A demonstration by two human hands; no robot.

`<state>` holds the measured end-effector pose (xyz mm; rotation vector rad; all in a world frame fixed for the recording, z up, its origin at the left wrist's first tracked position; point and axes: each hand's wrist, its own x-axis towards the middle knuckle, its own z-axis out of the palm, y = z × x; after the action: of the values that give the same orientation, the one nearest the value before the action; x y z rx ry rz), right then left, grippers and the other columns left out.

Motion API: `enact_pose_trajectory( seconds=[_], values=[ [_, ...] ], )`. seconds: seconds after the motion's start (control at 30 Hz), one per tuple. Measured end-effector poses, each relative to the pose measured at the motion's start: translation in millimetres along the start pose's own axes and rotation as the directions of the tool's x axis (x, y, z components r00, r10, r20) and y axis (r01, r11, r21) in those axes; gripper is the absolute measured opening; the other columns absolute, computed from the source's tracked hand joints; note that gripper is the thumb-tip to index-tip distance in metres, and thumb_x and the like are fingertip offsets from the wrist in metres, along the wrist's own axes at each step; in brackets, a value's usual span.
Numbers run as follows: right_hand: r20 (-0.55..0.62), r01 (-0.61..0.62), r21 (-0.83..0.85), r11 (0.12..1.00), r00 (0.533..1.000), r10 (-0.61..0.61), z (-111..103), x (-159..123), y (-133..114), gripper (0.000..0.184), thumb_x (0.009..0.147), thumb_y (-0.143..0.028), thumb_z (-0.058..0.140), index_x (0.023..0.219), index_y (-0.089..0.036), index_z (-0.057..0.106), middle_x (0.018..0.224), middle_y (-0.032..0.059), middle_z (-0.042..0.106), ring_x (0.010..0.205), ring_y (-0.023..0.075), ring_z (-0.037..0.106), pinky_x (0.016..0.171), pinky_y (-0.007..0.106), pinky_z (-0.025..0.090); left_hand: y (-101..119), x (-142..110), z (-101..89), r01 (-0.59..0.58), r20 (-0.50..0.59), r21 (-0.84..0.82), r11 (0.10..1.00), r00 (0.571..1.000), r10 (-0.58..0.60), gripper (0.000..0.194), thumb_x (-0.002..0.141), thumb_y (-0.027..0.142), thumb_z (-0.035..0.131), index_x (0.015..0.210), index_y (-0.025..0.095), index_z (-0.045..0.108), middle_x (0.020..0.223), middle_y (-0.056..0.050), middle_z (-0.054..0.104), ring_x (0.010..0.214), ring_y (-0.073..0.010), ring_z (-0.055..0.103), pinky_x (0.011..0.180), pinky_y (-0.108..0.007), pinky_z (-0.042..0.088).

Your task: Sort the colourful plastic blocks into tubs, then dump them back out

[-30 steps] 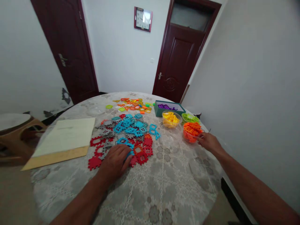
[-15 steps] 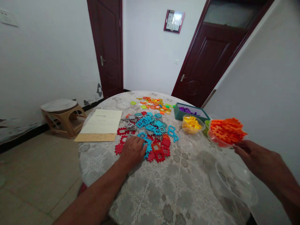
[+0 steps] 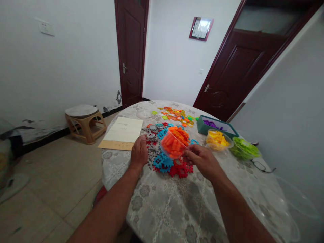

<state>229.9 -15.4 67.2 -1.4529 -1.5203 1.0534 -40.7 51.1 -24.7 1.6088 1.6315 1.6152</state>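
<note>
My right hand (image 3: 202,160) pinches the rim of a clear plastic bowl (image 3: 167,152) heaped with orange toothed plastic building pieces (image 3: 179,135). The bowl is tilted and held above a loose pile of blue (image 3: 163,162), grey (image 3: 152,136) and red toothed pieces (image 3: 182,170), hiding the middle of that pile. Against the pile's left side rests my left hand (image 3: 139,152), with nothing visible in it. Its fingers point forward and look loosely extended, partly hidden by the back of the hand.
Behind the pile lie scattered orange, yellow and green small pieces (image 3: 174,114). To the right are a green box (image 3: 202,127) of purple pieces, bowls of yellow (image 3: 217,139) and green pieces (image 3: 244,148), and eyeglasses (image 3: 260,166). A paper sheet (image 3: 124,130) lies left; a stool (image 3: 86,123) stands beyond.
My right hand has brought the bowl of orange pieces from the table's right side leftward over the pile. My left hand has shifted off the pile's front to its left edge.
</note>
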Motion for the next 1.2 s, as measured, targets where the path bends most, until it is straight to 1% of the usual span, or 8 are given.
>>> enact_pose_trajectory(
  seconds=[0.1, 0.23, 0.53, 0.7, 0.83, 1.0, 1.07, 1.2],
  values=[
    [0.111, -0.173, 0.322, 0.931, 0.983, 0.144, 33.3, 25.7, 12.3, 0.022, 0.089, -0.038, 0.076, 0.093, -0.017, 0.069, 0.085, 0.007, 0.079, 0.068, 0.0168, 0.075, 0.061, 0.025, 0.06, -5.2, 0.7, 0.3, 0.078, 0.024, -0.036, 0.996, 0.997, -0.077, 0.053, 0.108, 0.043, 0.023, 0.124, 0.02, 0.069, 0.128, -0.011, 0.074, 0.127, -0.025, 0.066, 0.115, -0.047, 0.048],
    [0.249, -0.372, 0.564, 0.737, 0.928, 0.278, 51.8, 47.8, 29.0, 0.013, 0.094, -0.026, 0.072, 0.099, -0.014, 0.069, 0.085, 0.0096, 0.079, 0.063, 0.0151, 0.075, 0.055, 0.021, 0.06, -10.1, 0.6, 4.0, 0.082, 0.039, -0.036, 0.996, 0.996, -0.081, 0.057, 0.109, 0.044, 0.021, 0.123, 0.018, 0.069, 0.125, -0.013, 0.075, 0.123, -0.0254, 0.068, 0.11, -0.046, 0.052],
    [0.406, -0.53, 0.767, 0.362, 0.838, 0.365, 51.6, 74.0, 56.5, 0.014, 0.107, -0.018, 0.047, 0.104, -0.016, 0.06, 0.077, 0.007, 0.079, 0.059, 0.0151, 0.076, 0.053, 0.021, 0.062, -13.4, -2.2, 13.3, -0.058, 0.094, 0.025, 0.998, 0.994, 0.056, 0.052, 0.109, 0.046, 0.027, 0.121, 0.02, 0.07, 0.127, -0.012, 0.074, 0.127, -0.0252, 0.065, 0.118, -0.048, 0.047],
    [0.429, -0.481, 0.833, 0.273, 0.873, 0.231, 36.9, 71.4, 51.3, 0.018, 0.106, -0.018, 0.045, 0.099, -0.017, 0.062, 0.075, 0.0047, 0.077, 0.058, 0.0128, 0.073, 0.054, 0.02, 0.061, -15.5, -3.5, 15.2, -0.148, 0.113, 0.063, 0.987, 0.984, 0.14, 0.049, 0.11, 0.042, 0.027, 0.126, 0.02, 0.068, 0.132, -0.012, 0.072, 0.13, -0.0248, 0.063, 0.122, -0.05, 0.044],
    [0.325, -0.358, 0.883, 0.304, 0.933, 0.157, 13.0, 56.0, 35.2, 0.01, 0.101, -0.021, 0.055, 0.098, -0.02, 0.064, 0.079, 0.0033, 0.077, 0.06, 0.0123, 0.073, 0.053, 0.019, 0.06, -12.7, -7.3, 16.4, -0.229, 0.126, 0.104, 0.968, 0.968, 0.216, 0.045, 0.11, 0.04, 0.03, 0.13, 0.019, 0.065, 0.132, -0.013, 0.07, 0.131, -0.0256, 0.061, 0.123, -0.052, 0.041],
    [-0.076, 0.003, 0.862, 0.507, 0.989, 0.124, -11.3, 17.7, 28.0, 0.012, 0.092, -0.031, 0.071, 0.1, -0.023, 0.066, 0.081, 0.003, 0.078, 0.058, 0.0146, 0.071, 0.048, 0.021, 0.057, -2.8, -19.7, 17.1, -0.415, 0.162, 0.264, 0.871, 0.909, 0.385, 0.038, 0.107, 0.037, 0.045, 0.139, 0.02, 0.058, 0.139, -0.015, 0.066, 0.134, -0.0288, 0.058, 0.12, -0.053, 0.044],
    [-0.275, 0.175, 0.777, 0.605, 0.959, 0.076, -14.7, 0.7, 33.4, 0.024, 0.089, -0.039, 0.075, 0.102, -0.022, 0.065, 0.081, 0.0032, 0.078, 0.058, 0.0148, 0.07, 0.047, 0.021, 0.055, 4.3, -24.2, 18.4, -0.485, 0.22, 0.309, 0.818, 0.873, 0.435, 0.039, 0.105, 0.036, 0.05, 0.141, 0.022, 0.058, 0.142, -0.014, 0.064, 0.136, -0.0296, 0.056, 0.121, -0.053, 0.043],
    [-0.563, 0.407, 0.549, 0.73, 0.826, -0.037, -13.8, -25.5, 53.8, 0.034, 0.089, -0.05, 0.076, 0.104, -0.021, 0.065, 0.085, 0.0025, 0.076, 0.061, 0.0141, 0.068, 0.049, 0.022, 0.053, 20.6, -25.8, 26.5, -0.565, 0.404, 0.402, 0.72, 0.816, 0.415, 0.042, 0.102, 0.041, 0.057, 0.139, 0.023, 0.062, 0.142, -0.015, 0.064, 0.134, -0.0323, 0.056, 0.119, -0.055, 0.042]
  ],
)
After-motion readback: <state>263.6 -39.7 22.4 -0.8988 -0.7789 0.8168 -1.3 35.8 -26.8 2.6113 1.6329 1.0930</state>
